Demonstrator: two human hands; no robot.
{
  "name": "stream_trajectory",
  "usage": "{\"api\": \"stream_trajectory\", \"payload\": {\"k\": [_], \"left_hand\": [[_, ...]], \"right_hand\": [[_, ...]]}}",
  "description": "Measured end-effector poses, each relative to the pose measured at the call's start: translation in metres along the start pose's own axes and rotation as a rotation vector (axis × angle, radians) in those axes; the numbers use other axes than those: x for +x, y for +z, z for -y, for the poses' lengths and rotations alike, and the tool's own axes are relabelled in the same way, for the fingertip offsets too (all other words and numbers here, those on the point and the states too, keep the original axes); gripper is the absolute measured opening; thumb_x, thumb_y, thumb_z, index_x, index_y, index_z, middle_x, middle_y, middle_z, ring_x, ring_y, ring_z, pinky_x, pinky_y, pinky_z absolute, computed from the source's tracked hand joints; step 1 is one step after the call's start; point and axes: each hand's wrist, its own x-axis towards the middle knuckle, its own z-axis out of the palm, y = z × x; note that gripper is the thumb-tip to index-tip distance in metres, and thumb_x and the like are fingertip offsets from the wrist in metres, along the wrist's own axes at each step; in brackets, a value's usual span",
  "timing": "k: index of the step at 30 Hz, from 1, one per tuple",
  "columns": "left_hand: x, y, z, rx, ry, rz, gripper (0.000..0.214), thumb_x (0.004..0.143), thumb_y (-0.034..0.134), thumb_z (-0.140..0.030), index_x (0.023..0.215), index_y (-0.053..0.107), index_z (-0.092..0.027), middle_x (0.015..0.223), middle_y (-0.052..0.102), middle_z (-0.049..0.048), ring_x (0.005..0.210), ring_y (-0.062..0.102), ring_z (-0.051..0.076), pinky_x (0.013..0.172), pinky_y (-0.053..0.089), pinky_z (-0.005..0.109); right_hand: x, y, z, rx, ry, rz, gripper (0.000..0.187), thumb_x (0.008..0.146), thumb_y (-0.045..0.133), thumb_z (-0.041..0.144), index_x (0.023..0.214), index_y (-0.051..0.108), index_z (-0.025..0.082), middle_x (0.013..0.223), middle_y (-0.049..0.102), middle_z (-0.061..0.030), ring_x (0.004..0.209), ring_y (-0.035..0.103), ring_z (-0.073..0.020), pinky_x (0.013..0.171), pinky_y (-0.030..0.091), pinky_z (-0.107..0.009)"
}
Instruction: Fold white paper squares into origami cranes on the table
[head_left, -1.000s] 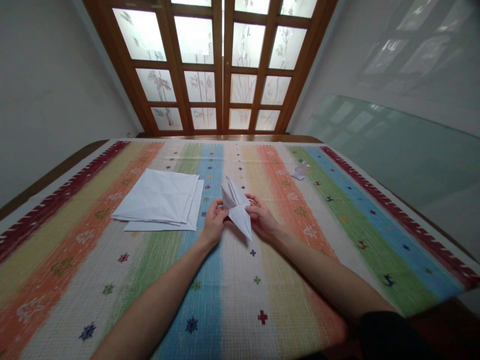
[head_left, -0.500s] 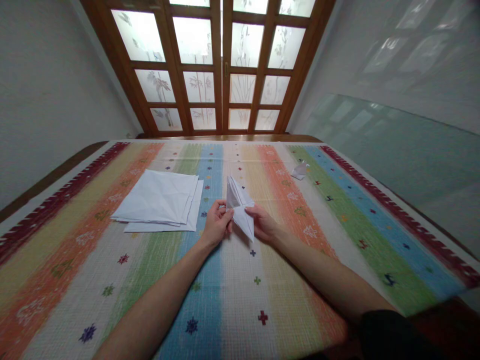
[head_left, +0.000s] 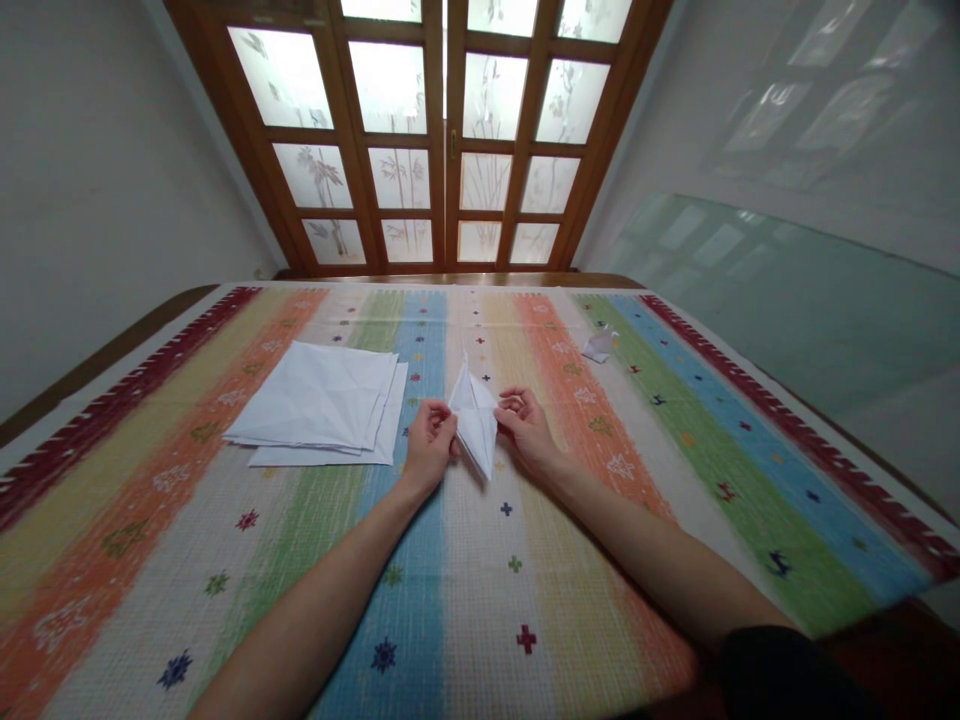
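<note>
A folded white paper [head_left: 475, 425], a narrow diamond with pointed top and bottom, is held just over the tablecloth between my hands. My left hand [head_left: 430, 440] pinches its left corner between thumb and fingers. On the opposite side, my right hand [head_left: 527, 428] grips the right corner with thumb and forefinger, its other fingers curled. Creases and layered edges show along the paper's lower left side. To the left of my hands lies a stack of white paper sheets [head_left: 319, 395], slightly fanned and marked with fold lines.
A small folded paper figure [head_left: 599, 345] stands toward the back right of the table. The striped tablecloth [head_left: 285, 590] covers the tabletop. A glass panel [head_left: 787, 290] leans along the right wall, and wooden doors with frosted panes [head_left: 400, 177] rise behind the table.
The folded paper has turned and now shows a slimmer diamond face. My right hand has shifted its hold, its fingers now beside the right corner rather than behind the paper.
</note>
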Motion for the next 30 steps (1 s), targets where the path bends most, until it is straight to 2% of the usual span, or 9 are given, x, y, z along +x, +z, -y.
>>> {"api": "stream_trajectory", "payload": {"k": [2, 4, 10, 18, 24, 27, 30], "left_hand": [[-0.0004, -0.0009, 0.0003, 0.022, -0.010, 0.041, 0.018, 0.075, 0.058, -0.031, 0.087, 0.050, -0.020, 0.055, 0.052, -0.0073, 0.039, 0.045, 0.008, 0.041, 0.033, 0.019], [-0.0002, -0.0020, 0.0004, 0.036, -0.019, 0.077, 0.019, 0.072, 0.057, -0.028, 0.089, 0.056, -0.018, 0.056, 0.052, -0.0059, 0.043, 0.047, 0.009, 0.045, 0.036, 0.021], [0.0025, -0.0046, 0.0026, 0.073, 0.004, 0.073, 0.032, 0.060, 0.058, -0.017, 0.091, 0.063, -0.016, 0.062, 0.056, -0.0035, 0.053, 0.046, 0.010, 0.052, 0.036, 0.022], [0.0021, -0.0079, 0.0008, 0.080, 0.038, 0.074, 0.028, 0.064, 0.062, -0.023, 0.091, 0.067, -0.016, 0.068, 0.060, -0.0017, 0.060, 0.050, 0.012, 0.059, 0.039, 0.024], [0.0027, -0.0071, -0.0003, 0.089, 0.059, 0.058, 0.026, 0.063, 0.065, -0.023, 0.088, 0.069, -0.016, 0.074, 0.065, 0.0000, 0.065, 0.055, 0.013, 0.062, 0.043, 0.024], [0.0035, -0.0051, -0.0004, 0.136, 0.064, 0.019, 0.019, 0.066, 0.067, -0.030, 0.079, 0.068, -0.017, 0.073, 0.067, 0.0008, 0.064, 0.056, 0.013, 0.063, 0.044, 0.025], [0.0044, -0.0043, 0.0007, 0.169, 0.046, -0.018, 0.023, 0.070, 0.067, -0.039, 0.069, 0.065, -0.017, 0.065, 0.064, 0.0001, 0.061, 0.055, 0.013, 0.061, 0.043, 0.025]], "right_hand": [[0.0008, -0.0006, -0.0013, -0.067, -0.010, 0.000, 0.020, 0.061, 0.073, 0.026, 0.072, 0.057, 0.022, 0.065, 0.057, 0.0057, 0.056, 0.050, -0.0098, 0.053, 0.041, -0.023], [0.0016, -0.0019, -0.0030, -0.106, 0.027, 0.018, 0.015, 0.063, 0.070, 0.029, 0.071, 0.061, 0.020, 0.063, 0.057, 0.0037, 0.056, 0.050, -0.0109, 0.054, 0.040, -0.025], [0.0025, -0.0047, -0.0038, -0.055, 0.098, 0.070, 0.021, 0.061, 0.063, 0.028, 0.079, 0.070, 0.019, 0.062, 0.062, 0.0011, 0.058, 0.053, -0.0130, 0.059, 0.041, -0.027], [0.0003, -0.0026, 0.0000, -0.031, 0.127, 0.062, 0.023, 0.055, 0.066, 0.022, 0.077, 0.073, 0.020, 0.062, 0.065, 0.0019, 0.055, 0.052, -0.0112, 0.056, 0.039, -0.025], [0.0028, -0.0064, -0.0064, -0.108, 0.040, 0.014, 0.019, 0.057, 0.071, 0.027, 0.075, 0.074, 0.021, 0.061, 0.065, 0.0021, 0.056, 0.053, -0.0115, 0.057, 0.042, -0.026], [0.0020, -0.0053, -0.0051, -0.179, -0.029, 0.020, 0.015, 0.056, 0.074, 0.027, 0.070, 0.071, 0.021, 0.062, 0.065, 0.0020, 0.057, 0.054, -0.0121, 0.058, 0.043, -0.026], [-0.0012, -0.0016, -0.0026, -0.197, -0.099, 0.075, 0.017, 0.053, 0.078, 0.027, 0.058, 0.063, 0.020, 0.070, 0.066, 0.0006, 0.064, 0.057, -0.0134, 0.062, 0.046, -0.027]]}}
